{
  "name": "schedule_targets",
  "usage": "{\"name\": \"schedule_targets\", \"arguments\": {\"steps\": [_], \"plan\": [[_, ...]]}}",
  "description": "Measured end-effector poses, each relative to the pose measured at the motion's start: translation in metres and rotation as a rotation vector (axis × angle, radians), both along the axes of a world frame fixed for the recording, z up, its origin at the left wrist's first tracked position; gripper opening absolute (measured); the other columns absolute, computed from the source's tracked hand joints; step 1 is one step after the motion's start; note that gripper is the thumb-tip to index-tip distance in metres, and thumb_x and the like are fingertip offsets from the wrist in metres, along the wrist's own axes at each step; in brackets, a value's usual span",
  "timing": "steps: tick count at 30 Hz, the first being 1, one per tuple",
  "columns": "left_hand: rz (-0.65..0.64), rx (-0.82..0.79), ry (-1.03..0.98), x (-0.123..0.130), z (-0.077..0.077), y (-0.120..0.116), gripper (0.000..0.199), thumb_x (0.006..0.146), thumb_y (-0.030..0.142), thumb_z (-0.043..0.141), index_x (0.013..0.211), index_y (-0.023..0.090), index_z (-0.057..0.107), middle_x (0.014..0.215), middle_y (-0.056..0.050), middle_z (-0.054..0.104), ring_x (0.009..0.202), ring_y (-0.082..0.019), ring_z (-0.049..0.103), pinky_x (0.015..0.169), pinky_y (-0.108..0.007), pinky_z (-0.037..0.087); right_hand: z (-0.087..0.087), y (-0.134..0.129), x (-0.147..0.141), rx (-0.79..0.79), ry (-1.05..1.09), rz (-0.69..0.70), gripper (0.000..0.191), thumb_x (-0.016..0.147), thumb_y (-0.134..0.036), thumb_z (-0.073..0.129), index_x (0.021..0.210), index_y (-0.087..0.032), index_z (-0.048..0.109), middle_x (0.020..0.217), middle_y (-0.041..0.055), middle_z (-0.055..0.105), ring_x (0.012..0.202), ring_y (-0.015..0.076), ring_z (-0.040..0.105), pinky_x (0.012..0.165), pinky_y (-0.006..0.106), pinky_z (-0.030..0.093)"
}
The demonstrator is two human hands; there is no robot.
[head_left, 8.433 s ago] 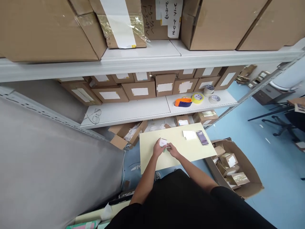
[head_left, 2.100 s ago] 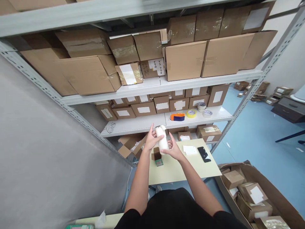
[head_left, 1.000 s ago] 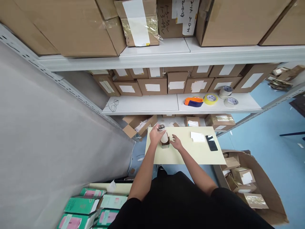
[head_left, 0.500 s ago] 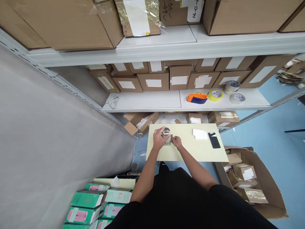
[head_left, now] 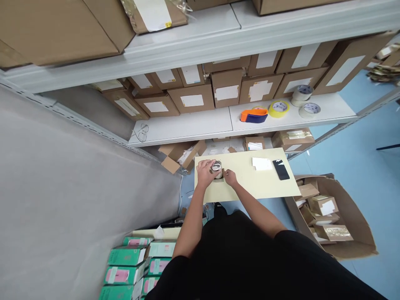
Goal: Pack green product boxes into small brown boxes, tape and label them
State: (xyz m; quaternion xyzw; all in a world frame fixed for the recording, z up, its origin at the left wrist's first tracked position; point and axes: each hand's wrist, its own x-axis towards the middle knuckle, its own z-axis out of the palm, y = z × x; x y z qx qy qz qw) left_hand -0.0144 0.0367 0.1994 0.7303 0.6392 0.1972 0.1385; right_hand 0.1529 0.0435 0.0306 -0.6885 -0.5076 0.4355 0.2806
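Observation:
On the left part of the pale yellow board (head_left: pixel 246 185), my left hand (head_left: pixel 205 173) is wrapped round a small upright container with a shiny silver top (head_left: pixel 216 166). Its lower part looks pale, and my fingers cover its left side. Close by on the right, my right hand (head_left: pixel 231 178) is closed, fingertips pinched at a small brown strip or flap (head_left: pixel 223 172) beside the container. Whether that piece is joined to the container I cannot tell. A flat pale piece (head_left: pixel 218 180) shows under the container's near side.
White cards (head_left: pixel 261 163) and a black phone (head_left: pixel 281 169) lie on the board's right. Behind, a shelf (head_left: pixel 187 125) holds cartons, an orange-and-blue tape dispenser (head_left: pixel 254 116), tape rolls (head_left: pixel 279 108) and glasses (head_left: pixel 143 132). A large carton (head_left: pixel 359 225) stands right; green boxes (head_left: pixel 125 256) sit lower left.
The camera view has tilted and shifted, so shelves and board sit higher in the picture. Both hands keep nearly the same positions at the container.

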Motion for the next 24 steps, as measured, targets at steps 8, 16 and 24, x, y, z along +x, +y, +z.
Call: {"name": "schedule_targets", "arguments": {"steps": [8, 16, 24], "plan": [[-0.102, -0.052, 0.153, 0.001, -0.014, -0.011, 0.049, 0.085, 0.038, 0.077, 0.133, 0.031, 0.07, 0.132, -0.009, 0.069, 0.122, -0.035, 0.05, 0.1, -0.049, 0.04, 0.004, -0.005, -0.007, 0.043, -0.003, -0.002, 0.024, 0.085, -0.025, 0.058, 0.063, -0.025, 0.049, 0.068, 0.0007, 0.067, 0.069, 0.0172, 0.061, 0.066, 0.025, 0.042], [-0.11, -0.074, 0.047, 0.008, -0.043, -0.008, 0.05, 0.083, 0.027, 0.077, 0.132, 0.028, 0.068, 0.133, -0.01, 0.066, 0.127, -0.035, 0.047, 0.104, -0.049, 0.043, 0.006, -0.004, -0.007, 0.032, -0.009, -0.023, 0.024, 0.085, -0.026, 0.059, 0.064, -0.025, 0.05, 0.071, 0.0017, 0.07, 0.073, 0.0181, 0.064, 0.068, 0.025, 0.045], [-0.058, -0.143, -0.227, 0.013, -0.086, -0.007, 0.066, 0.077, 0.013, 0.073, 0.142, 0.022, 0.06, 0.135, -0.014, 0.057, 0.128, -0.031, 0.055, 0.111, -0.045, 0.045, 0.003, -0.003, -0.004, -0.027, 0.01, -0.05, 0.023, 0.087, -0.03, 0.059, 0.065, -0.025, 0.053, 0.072, 0.0013, 0.071, 0.074, 0.0174, 0.064, 0.068, 0.025, 0.045]]}}
